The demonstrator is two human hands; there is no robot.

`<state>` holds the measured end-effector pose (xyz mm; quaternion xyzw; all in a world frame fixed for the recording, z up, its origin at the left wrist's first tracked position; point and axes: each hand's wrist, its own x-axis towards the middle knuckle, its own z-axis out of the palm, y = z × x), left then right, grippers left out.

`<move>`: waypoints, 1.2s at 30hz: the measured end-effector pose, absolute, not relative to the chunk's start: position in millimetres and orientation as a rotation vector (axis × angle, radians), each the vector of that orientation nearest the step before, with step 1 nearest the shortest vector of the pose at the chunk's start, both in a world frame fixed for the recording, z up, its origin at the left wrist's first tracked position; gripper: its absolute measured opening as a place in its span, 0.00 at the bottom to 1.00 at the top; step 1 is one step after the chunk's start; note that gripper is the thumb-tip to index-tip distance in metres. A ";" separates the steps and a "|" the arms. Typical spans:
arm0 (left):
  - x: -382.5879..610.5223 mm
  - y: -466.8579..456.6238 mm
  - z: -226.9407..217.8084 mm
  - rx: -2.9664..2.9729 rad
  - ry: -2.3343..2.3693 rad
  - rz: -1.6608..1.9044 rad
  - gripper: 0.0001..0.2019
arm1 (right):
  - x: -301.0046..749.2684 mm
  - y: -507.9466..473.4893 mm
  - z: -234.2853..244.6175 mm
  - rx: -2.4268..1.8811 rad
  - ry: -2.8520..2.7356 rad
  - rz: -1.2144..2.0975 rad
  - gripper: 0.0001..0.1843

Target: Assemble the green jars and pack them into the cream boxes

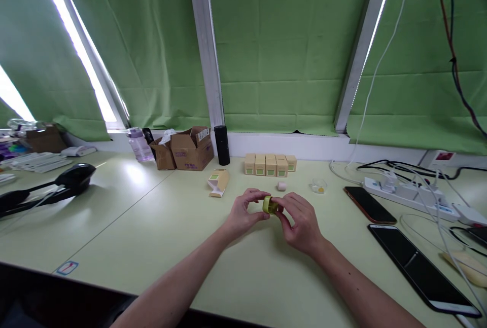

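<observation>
Between my two hands is a small yellow-green hollow case (269, 205), its opening facing right. My left hand (245, 212) pinches the left side of it with thumb and fingers. The fingertips of my right hand (300, 220) are closed at the opening; whether they hold a separate small part there is hidden. Just beyond the hands lies a small pale pink cylinder (281, 186). Farther right is a small clear plastic piece (318, 186) with an orange spot. An opened small cardboard box (218, 182) lies on its side beyond my left hand.
Several small kraft boxes (271, 166) stand in rows by the wall. Left of them are a black cylinder (221, 145), brown cartons (192, 149) and a purple bottle (140, 144). On the right lie a phone (370, 205), a tablet (422, 267) and a cabled power strip (411, 198).
</observation>
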<state>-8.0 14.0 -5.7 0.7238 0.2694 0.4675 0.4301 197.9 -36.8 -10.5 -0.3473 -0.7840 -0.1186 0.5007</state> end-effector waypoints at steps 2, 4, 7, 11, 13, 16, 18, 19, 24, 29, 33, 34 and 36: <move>-8.9 15.3 -7.2 1.830 0.717 1.211 0.24 | 198.2 -38.0 -10.5 -0.849 -1.870 -0.275 0.20; -9.4 15.7 -8.7 1.862 0.776 1.255 0.24 | 197.6 -38.3 -12.2 -0.896 -1.864 -0.256 0.24; -8.1 14.4 -10.6 1.934 0.813 1.298 0.24 | 195.0 -37.5 -17.1 -0.964 -1.898 -0.222 0.31; -5.2 11.7 -11.8 2.042 0.769 1.315 0.22 | 191.4 -34.3 -25.0 -0.962 -1.924 -0.171 0.32; -5.0 10.4 -10.7 2.073 0.756 1.324 0.23 | 191.0 -32.3 -28.0 -0.953 -1.918 -0.125 0.31; -6.5 8.7 -7.2 2.090 0.744 1.334 0.25 | 191.7 -30.0 -30.0 -0.941 -1.866 -0.078 0.29; -7.7 8.4 -5.0 2.099 0.758 1.334 0.19 | 192.0 -29.7 -29.9 -0.935 -1.831 -0.068 0.27; -8.1 8.5 -4.6 2.099 0.779 1.336 0.13 | 191.9 -29.9 -29.6 -0.933 -1.820 -0.065 0.26; -7.7 10.9 -8.2 2.035 0.848 1.302 0.04 | 190.4 -30.8 -30.4 -0.911 -1.817 -0.068 0.25; -6.2 11.1 -12.0 2.037 0.823 1.260 0.05 | 190.0 -29.7 -32.8 -0.890 -1.828 -0.073 0.25; -5.7 10.8 -11.7 2.046 0.847 1.251 0.06 | 189.4 -30.3 -31.7 -0.892 -1.831 -0.072 0.25; -5.6 10.6 -11.3 2.047 0.852 1.249 0.06 | 189.1 -30.5 -31.3 -0.889 -1.830 -0.072 0.24; -5.4 10.1 -10.2 2.049 0.860 1.238 0.07 | 188.7 -30.7 -30.9 -0.887 -1.827 -0.073 0.24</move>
